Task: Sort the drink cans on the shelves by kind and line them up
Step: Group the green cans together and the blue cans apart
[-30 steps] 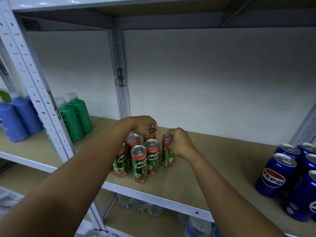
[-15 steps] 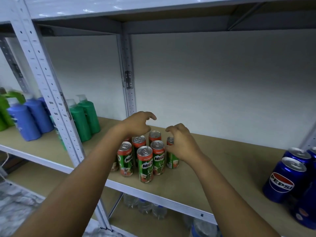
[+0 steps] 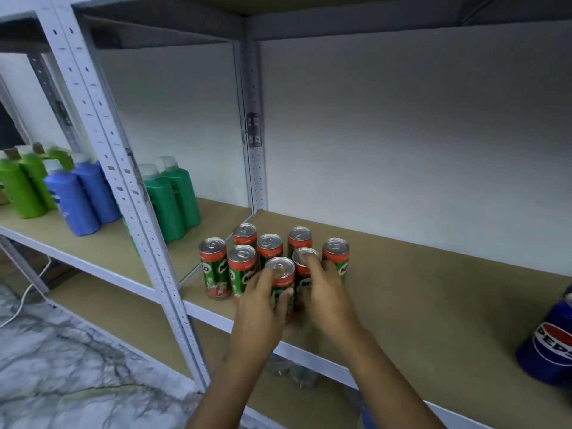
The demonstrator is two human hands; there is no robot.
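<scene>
Item 1: eight slim green-and-red Milo drink cans (image 3: 243, 267), silver tops, upright in a tight cluster on the brown board shelf (image 3: 433, 305), near its left end and toward the front edge, just right of the white perforated metal upright (image 3: 130, 193).

Item 2: my left hand (image 3: 263, 301), fingers and thumb curled round the front-most can of the cluster (image 3: 280, 278), gripping it by the upper body.

Item 3: my right hand (image 3: 325, 292), fingers wrapped over the can just beside it (image 3: 305, 267), fingertips on its lid.

Item 4: one blue Pepsi can (image 3: 548, 342), at the shelf's right end, well apart from the cluster, partly cut off by the frame.

Item 5: neighbouring bay to the left: dark green pump bottles (image 3: 168, 199), blue bottles (image 3: 77, 199), light green bottles (image 3: 21, 187), all standing.

Item 6: clear bottles (image 3: 291, 370) on the shelf below, partly hidden.
</scene>
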